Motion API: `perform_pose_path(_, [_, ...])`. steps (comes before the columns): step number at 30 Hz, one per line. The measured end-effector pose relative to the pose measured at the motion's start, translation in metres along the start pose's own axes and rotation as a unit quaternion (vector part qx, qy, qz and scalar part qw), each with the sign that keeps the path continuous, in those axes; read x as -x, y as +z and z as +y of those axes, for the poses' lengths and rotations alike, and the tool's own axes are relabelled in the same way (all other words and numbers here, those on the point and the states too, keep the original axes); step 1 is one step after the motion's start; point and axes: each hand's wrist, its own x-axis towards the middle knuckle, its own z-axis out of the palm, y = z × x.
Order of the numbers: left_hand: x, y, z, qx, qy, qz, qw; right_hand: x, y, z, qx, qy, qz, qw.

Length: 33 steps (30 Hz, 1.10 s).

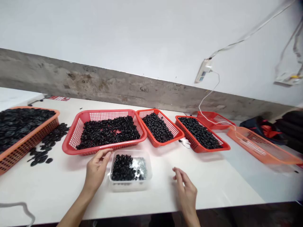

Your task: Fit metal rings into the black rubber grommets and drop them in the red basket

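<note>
A clear plastic container [131, 186] stands near the table's front, with small black rings [121, 168] heaped in its left part and tiny pale pieces [142, 167] to the right. My left hand [97, 168] is at its upper left corner, thumb and forefinger closed together. Whether they touch the rim or pinch a small piece cannot be made out. Right of the container, my right hand [186, 189] hovers over the white table with fingers curled and tips together; anything between them is too small to see. Behind the container sits a wide red basket [71, 142] of black rings.
Two narrower red baskets [156, 143] [203, 148] hold small black parts. An orange basket [30, 148] of black pieces stands left, loose black pieces [44, 154] beside it. Another orange basket [265, 151] lies right. A white cable [201, 104] hangs from a power strip [203, 71].
</note>
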Motion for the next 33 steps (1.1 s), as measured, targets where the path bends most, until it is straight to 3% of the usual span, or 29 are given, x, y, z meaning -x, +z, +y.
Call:
perform_pose_path(2, [0.008,-0.009,-0.027,-0.053,0.005,0.034,0.998,0.026,-0.004,0.018,0.009,0.025,-0.018,0.999])
perform_pose_path(4, [0.013,-0.016,-0.048,-0.095,0.006,0.054,0.994,0.039,-0.003,0.028,0.033,-0.011,-0.03,0.999])
perform_pose_path(7, [0.016,-0.02,-0.065,-0.159,-0.001,0.033,0.987,0.041,0.004,0.031,0.067,-0.077,-0.046,0.994])
perform_pose_path(11, [0.017,-0.02,-0.066,-0.21,0.026,0.017,0.977,0.037,0.01,0.029,0.075,-0.089,-0.035,0.993])
perform_pose_path(23, [0.023,-0.021,-0.06,-0.215,0.04,-0.013,0.976,0.036,0.007,0.021,0.072,-0.083,-0.049,0.993])
perform_pose_path(33, [0.013,-0.019,-0.074,-0.22,0.041,-0.007,0.975,0.033,0.008,0.023,0.079,-0.066,-0.072,0.992])
